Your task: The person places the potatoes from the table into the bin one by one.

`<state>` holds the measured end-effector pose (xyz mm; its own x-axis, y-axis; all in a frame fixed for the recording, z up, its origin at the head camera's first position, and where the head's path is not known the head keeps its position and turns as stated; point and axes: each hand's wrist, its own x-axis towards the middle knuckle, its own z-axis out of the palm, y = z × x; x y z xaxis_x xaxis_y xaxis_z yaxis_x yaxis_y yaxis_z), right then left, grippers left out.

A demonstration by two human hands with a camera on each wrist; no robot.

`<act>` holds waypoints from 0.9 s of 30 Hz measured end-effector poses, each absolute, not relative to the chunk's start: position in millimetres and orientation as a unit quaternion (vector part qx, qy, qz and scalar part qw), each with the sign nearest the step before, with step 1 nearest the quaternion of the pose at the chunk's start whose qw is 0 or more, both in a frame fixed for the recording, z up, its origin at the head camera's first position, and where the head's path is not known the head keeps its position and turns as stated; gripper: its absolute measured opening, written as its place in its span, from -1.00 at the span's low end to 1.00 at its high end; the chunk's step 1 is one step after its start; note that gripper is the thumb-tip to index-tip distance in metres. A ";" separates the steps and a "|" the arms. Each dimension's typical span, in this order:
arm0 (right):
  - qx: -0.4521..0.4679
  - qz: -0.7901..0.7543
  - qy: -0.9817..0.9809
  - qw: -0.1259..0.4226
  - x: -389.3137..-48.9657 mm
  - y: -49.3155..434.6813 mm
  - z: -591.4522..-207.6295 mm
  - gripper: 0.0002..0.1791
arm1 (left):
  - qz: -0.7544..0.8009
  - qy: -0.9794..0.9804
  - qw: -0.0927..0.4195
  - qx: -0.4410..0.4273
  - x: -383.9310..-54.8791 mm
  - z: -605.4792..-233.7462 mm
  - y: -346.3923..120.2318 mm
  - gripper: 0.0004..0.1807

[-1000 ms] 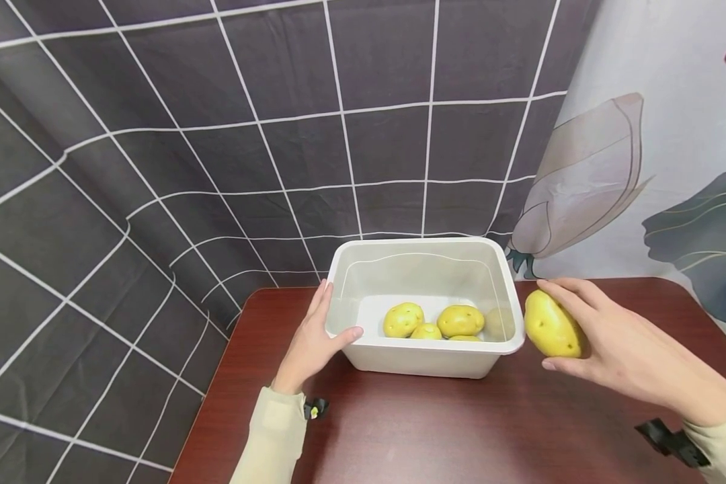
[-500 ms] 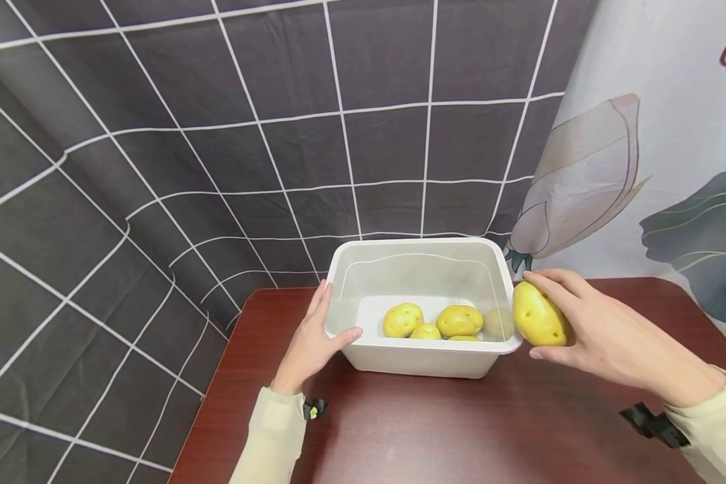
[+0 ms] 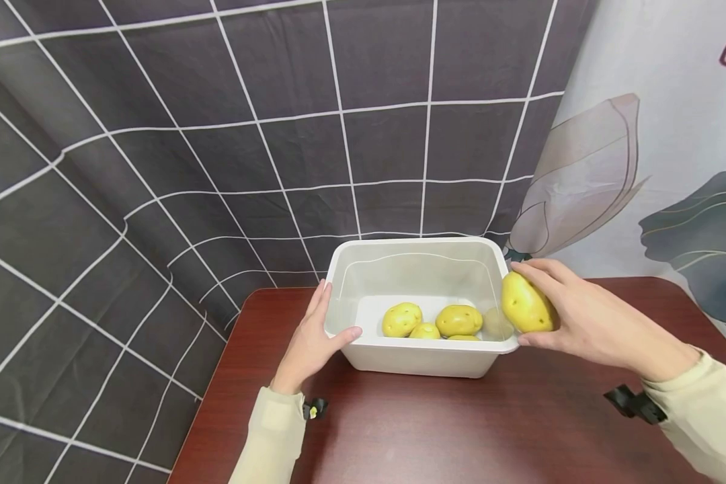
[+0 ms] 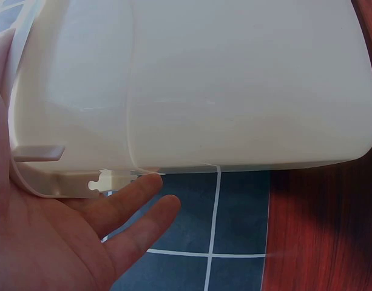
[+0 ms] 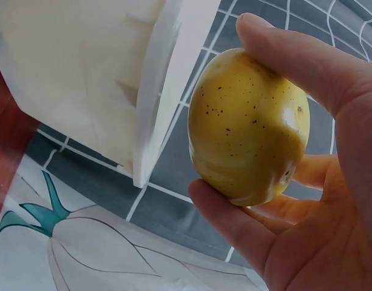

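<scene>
My right hand [image 3: 599, 323] grips a yellow potato [image 3: 525, 302] between thumb and fingers, raised at the right rim of a white plastic bin [image 3: 420, 359]. In the right wrist view the held potato [image 5: 243, 133] shows dark specks and stands just beside the bin's rim [image 5: 158, 91]. At the bin's left end, my left hand [image 3: 308, 343] rests against the rim, its thumb over the front left corner. The left wrist view shows its fingers [image 4: 143, 227] extended beside the bin's outer wall [image 4: 234, 85]. Several potatoes [image 3: 458, 320] lie inside, partly hidden by the front wall.
The bin stands on a dark red-brown wooden table [image 3: 411, 430] with rounded back corners. Behind and to the left hangs a dark grey curtain [image 3: 302, 148] with a white grid. A pale flower-print curtain [image 3: 629, 235] hangs at the right.
My right hand has moved left and slightly up with the potato, from beside the bin to its right rim. The left hand and the bin have stayed in place.
</scene>
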<state>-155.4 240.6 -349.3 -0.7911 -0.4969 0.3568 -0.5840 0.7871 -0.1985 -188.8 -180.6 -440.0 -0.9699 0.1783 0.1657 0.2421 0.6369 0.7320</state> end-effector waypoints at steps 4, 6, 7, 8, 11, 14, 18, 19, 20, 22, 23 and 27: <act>0.294 0.153 -0.933 0.140 -161.4 238.6 -348.2 0.12 | -0.411 -0.903 0.039 -0.116 -188.7 -440.0 -180.3 0.14; 0.297 0.154 -0.932 0.137 -164.1 237.5 -347.5 0.12 | -0.412 -0.903 0.039 -0.116 -188.7 -440.1 -180.2 0.14; 0.298 0.154 -0.932 0.135 -165.5 237.0 -347.0 0.12 | -0.413 -0.903 0.039 -0.117 -188.7 -440.1 -180.2 0.14; 0.296 0.153 -0.934 0.130 -166.6 236.5 -346.4 0.12 | -0.412 -0.903 0.040 -0.117 -188.7 -440.1 -180.2 0.14; 0.286 0.154 -0.939 0.111 -169.1 234.5 -343.2 0.13 | -0.412 -0.903 0.041 -0.118 -188.7 -440.2 -180.4 0.14; 0.277 0.156 -0.944 0.087 -171.6 232.0 -339.4 0.12 | -0.411 -0.903 0.043 -0.118 -188.6 -440.2 -180.9 0.14; 0.272 0.162 -0.946 0.064 -175.8 227.4 -334.9 0.09 | -0.412 -0.903 0.043 -0.118 -188.3 -440.0 -181.1 0.14; 0.270 0.162 -0.947 0.061 -176.9 226.2 -334.0 0.09 | -0.412 -0.902 0.044 -0.118 -188.2 -439.9 -181.1 0.14; 0.270 0.162 -0.947 0.060 -178.1 225.0 -333.3 0.08 | -0.412 -0.902 0.044 -0.118 -188.1 -439.9 -181.1 0.14; 0.272 0.160 -0.947 0.063 -180.6 223.2 -332.2 0.07 | -0.413 -0.902 0.042 -0.116 -187.8 -439.7 -180.9 0.14; 0.275 0.158 -0.946 0.066 -182.1 222.5 -331.9 0.07 | -0.414 -0.902 0.040 -0.115 -187.7 -439.5 -180.7 0.14; 0.287 0.156 -0.942 0.070 -188.0 220.2 -330.5 0.06 | -0.415 -0.902 0.037 -0.113 -187.5 -439.4 -180.5 0.14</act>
<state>-188.0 220.2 -330.5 -0.8254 -0.5190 0.2220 -0.5629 0.7863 -0.2546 -187.5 -180.5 -439.4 -0.9717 0.1731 0.1607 0.2347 0.6301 0.7402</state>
